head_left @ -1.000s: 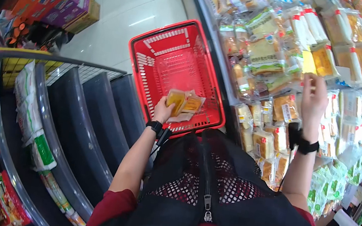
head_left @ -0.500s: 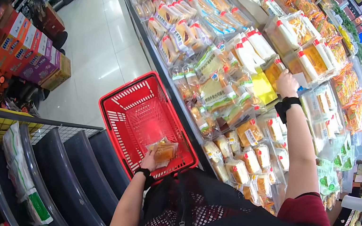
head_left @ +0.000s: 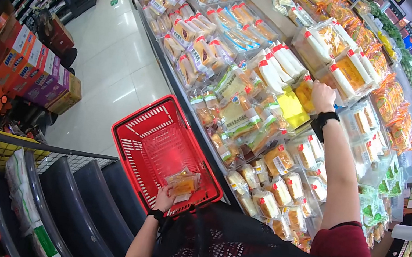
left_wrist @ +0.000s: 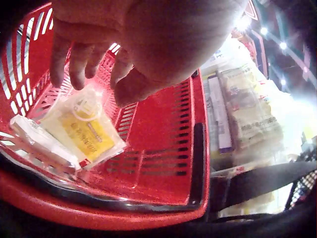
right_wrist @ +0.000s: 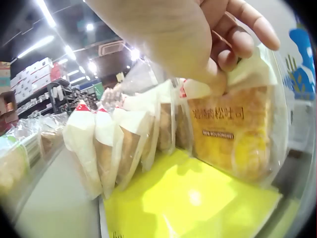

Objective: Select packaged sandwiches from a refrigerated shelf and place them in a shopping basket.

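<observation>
In the head view my left hand [head_left: 164, 199] reaches into the red shopping basket [head_left: 125, 137]. Its fingers hang loosely over bagged toast slices [head_left: 184, 184] at the basket's near end; the left wrist view shows a bag with a yellow label [left_wrist: 84, 134] just below the fingertips. Over on the bread display, my right hand [head_left: 323, 97] pinches the pale top of a clear-bagged toast slice [right_wrist: 233, 129] between thumb and curled fingers. This bag stands upright at the end of a row of similar bags [right_wrist: 131, 134], behind a bright yellow card [right_wrist: 193, 198].
Sandwich packs [head_left: 354, 71] rise just beyond my right hand. Packaged breads [head_left: 242, 107] cover the display. Dark curved shelves [head_left: 93, 186] stand left of the basket, with stacked cartons [head_left: 37, 62] farther up beside the tiled aisle [head_left: 115, 53].
My right hand has gone farther out over the display to the bagged toast and taken hold of its top. The left hand has loosened from the bag it held in the basket.
</observation>
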`<action>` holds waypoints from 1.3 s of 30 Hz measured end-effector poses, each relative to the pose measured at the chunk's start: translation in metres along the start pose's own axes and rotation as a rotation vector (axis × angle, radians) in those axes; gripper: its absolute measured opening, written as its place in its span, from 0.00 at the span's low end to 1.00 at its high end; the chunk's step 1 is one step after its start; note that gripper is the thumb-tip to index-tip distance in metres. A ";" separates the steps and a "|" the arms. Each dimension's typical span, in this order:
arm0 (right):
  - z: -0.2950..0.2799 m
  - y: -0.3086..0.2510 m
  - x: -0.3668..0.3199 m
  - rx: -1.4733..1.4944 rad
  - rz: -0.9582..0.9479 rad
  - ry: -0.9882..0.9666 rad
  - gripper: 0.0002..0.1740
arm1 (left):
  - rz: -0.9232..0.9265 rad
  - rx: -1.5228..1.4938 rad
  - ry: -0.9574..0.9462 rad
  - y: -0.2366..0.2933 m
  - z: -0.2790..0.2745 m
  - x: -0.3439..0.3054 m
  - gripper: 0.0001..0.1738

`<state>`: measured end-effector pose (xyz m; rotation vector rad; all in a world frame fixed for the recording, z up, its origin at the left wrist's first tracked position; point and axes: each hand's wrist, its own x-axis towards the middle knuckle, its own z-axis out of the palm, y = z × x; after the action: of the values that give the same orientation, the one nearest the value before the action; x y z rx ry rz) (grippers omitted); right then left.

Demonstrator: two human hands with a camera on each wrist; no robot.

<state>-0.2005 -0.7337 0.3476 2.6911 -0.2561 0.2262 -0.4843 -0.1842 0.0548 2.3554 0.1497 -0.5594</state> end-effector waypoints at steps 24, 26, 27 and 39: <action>-0.118 -0.067 -0.038 0.854 -0.241 -0.054 0.14 | -0.239 -1.296 0.045 0.129 -0.070 -0.009 0.19; -0.075 -0.063 -0.011 0.810 -0.245 -0.152 0.16 | -0.294 -1.102 0.187 0.078 -0.048 0.002 0.19; -0.060 -0.062 -0.001 0.762 -0.250 -0.248 0.19 | -0.239 -1.003 0.246 0.066 -0.043 0.003 0.19; -0.064 -0.043 -0.002 0.796 -0.249 0.006 0.10 | -0.065 0.083 0.029 0.052 -0.012 -0.002 0.23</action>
<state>-0.2013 -0.6680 0.3874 3.4617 0.2300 0.3086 -0.4680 -0.2146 0.0954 2.4471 0.2212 -0.5730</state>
